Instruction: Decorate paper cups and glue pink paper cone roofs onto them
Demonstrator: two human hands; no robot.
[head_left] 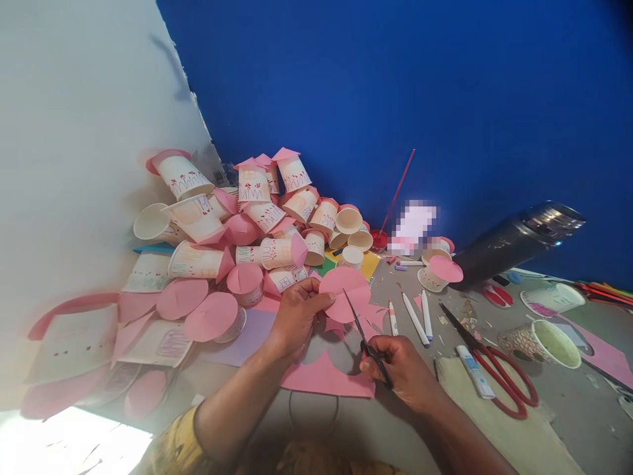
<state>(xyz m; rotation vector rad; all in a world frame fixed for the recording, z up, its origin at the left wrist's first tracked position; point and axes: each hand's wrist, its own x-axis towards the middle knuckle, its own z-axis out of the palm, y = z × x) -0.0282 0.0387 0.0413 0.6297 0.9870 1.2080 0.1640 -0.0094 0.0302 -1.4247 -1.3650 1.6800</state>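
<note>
Between the thumb and fingers of my left hand [297, 310] is a pink paper circle [346, 287], held by its left edge. My right hand [403, 369] grips a small pair of dark scissors [368, 349] by the handles. The scissor blades point up and left, their tips over the circle; whether they touch the paper I cannot tell. Under the circle lie jagged pink paper scraps [368, 318]. A larger pink sheet with curved cutouts [326, 379] rests on the table below my hands.
Decorated paper cups with pink tops [281, 254] are heaped at the left. White markers [415, 318], red-handled scissors [509, 382], a glue stick [475, 371], a patterned cup [541, 343] and a dark flask [514, 244] are at the right. A blue wall [395, 79] rises behind.
</note>
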